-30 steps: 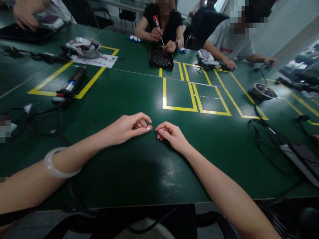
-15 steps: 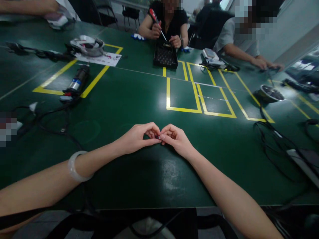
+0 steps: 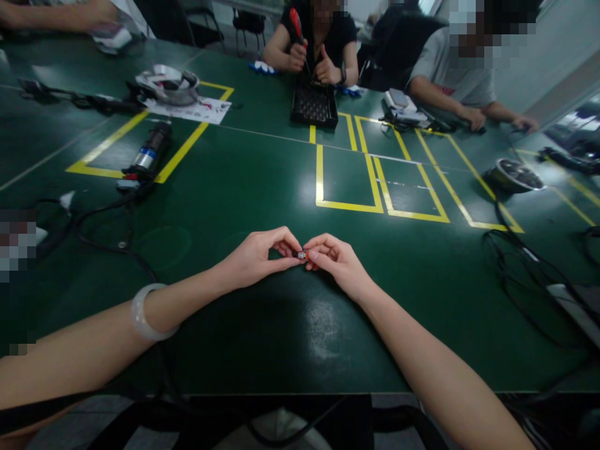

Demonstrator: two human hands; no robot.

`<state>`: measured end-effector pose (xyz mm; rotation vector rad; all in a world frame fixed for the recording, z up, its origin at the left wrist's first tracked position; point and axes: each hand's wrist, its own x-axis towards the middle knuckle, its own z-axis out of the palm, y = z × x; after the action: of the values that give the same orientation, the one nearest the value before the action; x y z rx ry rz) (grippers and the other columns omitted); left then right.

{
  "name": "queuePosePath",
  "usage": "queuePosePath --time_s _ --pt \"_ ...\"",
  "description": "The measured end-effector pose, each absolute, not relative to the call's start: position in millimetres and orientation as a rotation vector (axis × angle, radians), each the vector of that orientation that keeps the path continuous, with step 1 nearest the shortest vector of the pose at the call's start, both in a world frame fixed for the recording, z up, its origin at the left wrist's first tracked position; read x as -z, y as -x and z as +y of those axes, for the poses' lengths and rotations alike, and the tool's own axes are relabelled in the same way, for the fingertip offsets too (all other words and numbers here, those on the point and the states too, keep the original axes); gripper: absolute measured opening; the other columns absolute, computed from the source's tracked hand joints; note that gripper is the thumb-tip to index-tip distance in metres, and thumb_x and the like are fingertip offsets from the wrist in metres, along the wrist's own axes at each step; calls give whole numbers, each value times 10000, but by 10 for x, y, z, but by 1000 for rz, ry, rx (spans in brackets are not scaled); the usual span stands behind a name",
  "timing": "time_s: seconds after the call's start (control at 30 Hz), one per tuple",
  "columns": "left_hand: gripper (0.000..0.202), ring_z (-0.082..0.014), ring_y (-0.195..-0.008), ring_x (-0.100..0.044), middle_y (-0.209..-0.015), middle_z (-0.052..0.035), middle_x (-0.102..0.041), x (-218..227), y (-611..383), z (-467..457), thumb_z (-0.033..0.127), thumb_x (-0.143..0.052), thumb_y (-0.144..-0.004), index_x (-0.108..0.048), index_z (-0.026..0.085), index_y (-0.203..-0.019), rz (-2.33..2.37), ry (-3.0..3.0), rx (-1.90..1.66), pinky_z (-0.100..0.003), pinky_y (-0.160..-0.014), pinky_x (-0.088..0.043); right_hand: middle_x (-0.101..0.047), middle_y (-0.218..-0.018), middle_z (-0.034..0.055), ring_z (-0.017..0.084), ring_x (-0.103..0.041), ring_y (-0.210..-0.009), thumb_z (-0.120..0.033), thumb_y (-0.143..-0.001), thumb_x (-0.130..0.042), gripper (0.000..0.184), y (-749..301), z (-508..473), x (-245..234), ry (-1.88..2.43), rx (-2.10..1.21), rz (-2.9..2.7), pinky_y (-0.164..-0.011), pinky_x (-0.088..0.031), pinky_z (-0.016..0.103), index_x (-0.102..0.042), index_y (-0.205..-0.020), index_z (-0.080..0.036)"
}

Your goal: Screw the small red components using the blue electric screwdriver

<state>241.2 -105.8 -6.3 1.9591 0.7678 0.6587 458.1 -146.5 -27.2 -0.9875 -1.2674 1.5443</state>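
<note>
I'm on the head view, and here's my left hand with thumb and fingertips pinching one end of a small part, while my right hand pinches the other: both grips closed on it, fingertips nearly meeting. The part sits between the two hands, in front of me near the middle of the view; its long axis runs crosswise, left to right and close to level, dark end toward my left fingers, silver middle, orange-red end pointing into my right. Whether it touches the table below, I can't tell. And the surface: a glossy green tabletop, scuffed pale just this side of my hands, with yellow tape marking out boxes beyond. Over on the left, a dark cylindrical tool lies slanted across one of them; cables loop to the right. Across the table, a co-worker grips a red-handled tool above a black tray, with dark chairs behind.
</note>
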Motion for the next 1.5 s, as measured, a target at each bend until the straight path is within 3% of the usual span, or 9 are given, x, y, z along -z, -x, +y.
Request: queuePosePath --time_s 0.2,0.57,0.7,0.83,1.0,1.13,1.3,1.5 --pt "215 -152 -845 -660 -950 -58 -684 39 -2423 -1065 353 -669 -915 -670 148 -982 769 -1967 -685 -285 -799 -548 -695 -846 7 118 -652 -725 -406 -828 -771 279 -4582 -1461 277 978 -1543 -1285 -708 -543 273 -651 -972 -198" --pt "124 -127 -891 -630 -986 -33 -655 62 -2407 -1106 246 -638 -940 -637 162 -1031 691 -2271 -785 -247 -821 -518 -665 -811 -5 100 -613 -698 -412 -794 -805 299 -4576 -1467 282 965 -1521 -1331 -664 -514 241 -639 -906 -190" --pt "245 -159 -966 -634 -1062 -57 -655 -13 -2293 -950 340 -596 -968 -616 165 -1138 772 -2435 -736 -279 -887 -508 -617 -753 -22 101 -564 -645 -421 -796 -794 307 -4587 -1466 300 997 -1462 -1377 -611 -473 244 -614 -916 -203" --pt "398 -258 -1178 -549 -1242 -118 -605 -129 -1925 -581 430 -453 -1015 -597 146 -1255 1321 -2672 -631 -412 -1047 -428 -589 -720 -32 97 -524 -610 -404 -794 -782 298 -4589 -1462 320 1018 -1439 -1404 -580 -436 239 -605 -929 -206" --pt "705 -411 -1359 -351 -1530 -236 -340 -126 -1262 -227 533 -412 -989 -364 34 -1485 2242 -2496 -378 -602 -1092 -331 -587 -732 -29 97 -528 -620 -370 -810 -751 257 -4589 -1469 338 1016 -1424 -1419 -571 -424 232 -600 -933 -203" --pt "886 -458 -1313 -387 -1496 -294 -352 -66 -811 -98 673 -366 -938 -301 -18 -1489 2489 -2084 -71 -666 -1016 -375 -600 -751 -27 97 -548 -630 -350 -808 -747 244 -4592 -1472 350 1025 -1424 -1428 -578 -443 230 -602 -939 -204" --pt "889 -418 -1236 -475 -1459 -234 -418 -75 -480 3 751 -276 -905 -339 112 -1520 2565 -1846 71 -666 -935 -442 -603 -746 -29 95 -551 -624 -335 -814 -740 234 -4590 -1475 356 1029 -1418 -1414 -578 -444 230 -602 -947 -203" --pt "1076 -410 -1211 -494 -1407 -249 -446 -76 -393 49 876 -172 -824 -431 25 -1429 2582 -1761 143 -651 -953 -441 -597 -731 -31 95 -543 -605 -343 -813 -749 244 -4597 -1470 341 1036 -1403 -1446 -566 -428 233 -601 -949 -204"
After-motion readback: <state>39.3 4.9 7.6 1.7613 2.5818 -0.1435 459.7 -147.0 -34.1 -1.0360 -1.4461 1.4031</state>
